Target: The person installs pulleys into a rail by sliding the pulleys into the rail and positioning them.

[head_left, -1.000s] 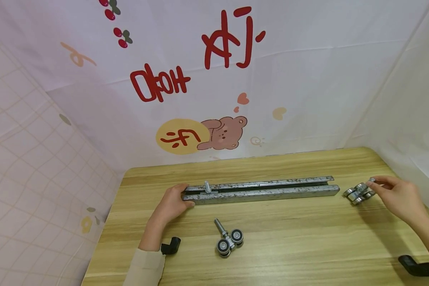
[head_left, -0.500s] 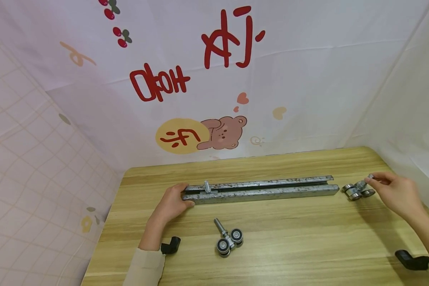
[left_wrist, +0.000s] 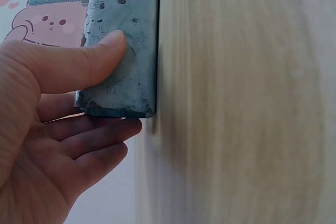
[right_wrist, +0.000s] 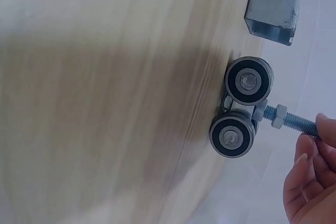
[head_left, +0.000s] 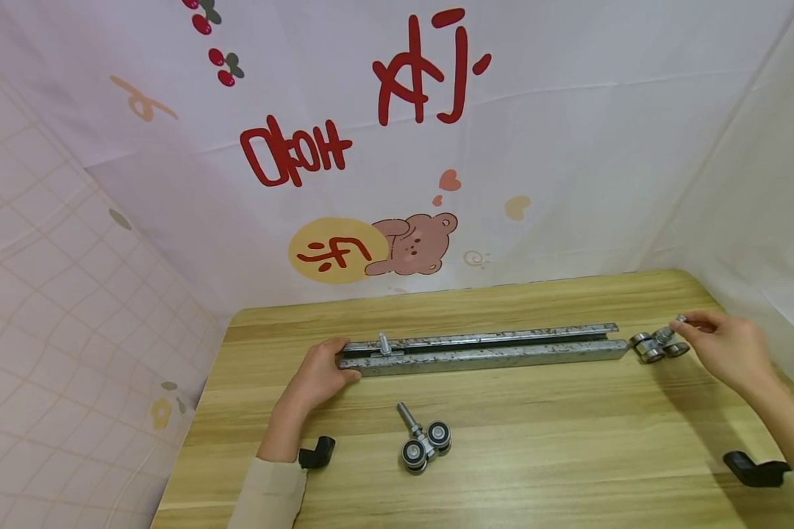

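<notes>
A slotted metal channel rail (head_left: 490, 353), spotted with rust, lies across the table. My left hand (head_left: 320, 369) grips its left end; in the left wrist view the thumb lies along the side wall and other fingers pass by the end. A threaded bolt (head_left: 384, 344) stands up from the slot near that hand. My right hand (head_left: 728, 345) pinches the bolt tip of a roller trolley (right_wrist: 242, 108), whose wheels are just off the rail's right end, apart from it in the right wrist view. A second roller trolley (head_left: 426, 444) lies on its side in front of the rail.
The wood-grain table (head_left: 536, 455) meets a white printed cloth (head_left: 569, 147) at the back, with cloth also hanging at both sides. Black wrist mounts (head_left: 756, 470) project from both forearms.
My right hand has moved left and slightly away from me, bringing the trolley's wheels closer to the rail's right end. The left hand, rail and loose trolley stay put.
</notes>
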`<action>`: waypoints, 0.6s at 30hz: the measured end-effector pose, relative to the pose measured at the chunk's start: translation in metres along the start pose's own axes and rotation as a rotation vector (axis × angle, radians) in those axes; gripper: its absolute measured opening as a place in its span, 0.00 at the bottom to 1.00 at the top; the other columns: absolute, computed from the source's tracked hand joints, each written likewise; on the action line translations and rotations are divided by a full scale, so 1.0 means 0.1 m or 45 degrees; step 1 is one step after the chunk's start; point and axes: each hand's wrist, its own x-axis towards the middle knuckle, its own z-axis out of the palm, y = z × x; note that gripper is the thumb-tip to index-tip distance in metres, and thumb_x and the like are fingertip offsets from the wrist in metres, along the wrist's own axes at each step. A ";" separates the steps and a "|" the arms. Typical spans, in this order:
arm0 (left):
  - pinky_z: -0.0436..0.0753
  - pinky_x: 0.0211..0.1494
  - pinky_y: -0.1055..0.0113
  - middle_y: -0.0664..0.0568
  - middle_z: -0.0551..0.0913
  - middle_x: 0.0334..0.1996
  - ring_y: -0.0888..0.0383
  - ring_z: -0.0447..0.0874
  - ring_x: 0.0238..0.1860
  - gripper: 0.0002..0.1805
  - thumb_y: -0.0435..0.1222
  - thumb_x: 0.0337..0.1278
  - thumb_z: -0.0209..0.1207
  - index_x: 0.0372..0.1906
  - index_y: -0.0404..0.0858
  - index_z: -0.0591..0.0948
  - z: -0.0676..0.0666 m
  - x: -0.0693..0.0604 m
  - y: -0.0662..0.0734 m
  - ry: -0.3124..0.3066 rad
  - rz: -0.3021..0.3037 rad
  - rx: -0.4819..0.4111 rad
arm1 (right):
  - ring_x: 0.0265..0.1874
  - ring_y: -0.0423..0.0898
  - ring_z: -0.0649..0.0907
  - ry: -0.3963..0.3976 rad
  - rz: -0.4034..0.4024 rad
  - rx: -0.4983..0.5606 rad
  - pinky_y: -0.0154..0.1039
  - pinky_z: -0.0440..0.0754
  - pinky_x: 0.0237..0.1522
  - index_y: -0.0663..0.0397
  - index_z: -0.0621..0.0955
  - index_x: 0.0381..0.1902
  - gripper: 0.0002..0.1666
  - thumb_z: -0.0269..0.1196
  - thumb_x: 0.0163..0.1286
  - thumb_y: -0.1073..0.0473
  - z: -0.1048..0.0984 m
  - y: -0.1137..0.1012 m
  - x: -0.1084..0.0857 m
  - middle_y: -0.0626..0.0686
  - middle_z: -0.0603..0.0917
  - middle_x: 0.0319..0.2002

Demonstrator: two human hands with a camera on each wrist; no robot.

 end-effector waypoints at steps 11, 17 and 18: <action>0.76 0.70 0.42 0.32 0.76 0.68 0.35 0.73 0.71 0.39 0.32 0.55 0.77 0.71 0.25 0.74 0.01 0.00 -0.02 0.002 -0.005 -0.007 | 0.28 0.17 0.70 -0.009 -0.035 0.048 0.27 0.73 0.23 0.73 0.85 0.51 0.23 0.66 0.77 0.53 0.00 -0.04 0.06 0.72 0.88 0.42; 0.76 0.70 0.43 0.32 0.76 0.68 0.35 0.73 0.71 0.39 0.32 0.55 0.77 0.70 0.25 0.75 0.01 0.00 -0.01 0.005 -0.008 -0.005 | 0.27 0.18 0.71 0.028 -0.064 0.056 0.27 0.73 0.23 0.72 0.86 0.49 0.22 0.67 0.76 0.53 0.04 -0.06 0.09 0.70 0.89 0.39; 0.76 0.70 0.43 0.32 0.76 0.68 0.35 0.73 0.70 0.39 0.32 0.55 0.77 0.70 0.25 0.75 0.01 0.00 -0.01 0.007 -0.006 -0.002 | 0.26 0.18 0.72 0.035 -0.070 0.059 0.27 0.73 0.23 0.72 0.87 0.48 0.21 0.67 0.75 0.54 0.05 -0.06 0.09 0.70 0.89 0.38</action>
